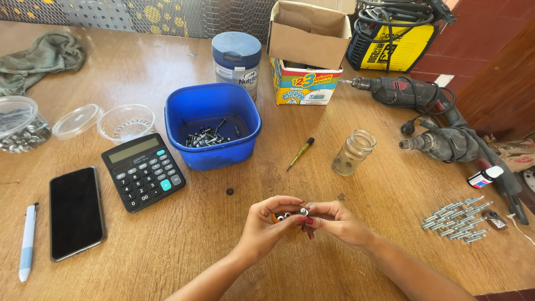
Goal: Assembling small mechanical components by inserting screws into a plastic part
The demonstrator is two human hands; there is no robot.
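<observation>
Your left hand (266, 223) and right hand (333, 220) met low over the wooden counter (184, 239), fingertips touching. Your right fingers (307, 218) pinched a small silver metal nut (304, 211) at its top edge, and your left fingers (285, 204) curled around small dark washers and an orange piece (280, 217), mostly hidden, so what exactly they were couldn't be told. Both hands were closed on these small parts, just above the counter. One loose black washer (229, 191) lay on the wood just ahead of your left hand. Further ahead sat a blue plastic square tub (213, 125) with dark screws in it, a black desk calculator (144, 170) to its left, and a black smartphone (76, 213) lying flat beside that. A yellow-handled screwdriver (300, 153) and a clear glass jar (354, 152) lay right of the tub. A pile of silver anchor bolts (458, 219) sat well to your right.
</observation>
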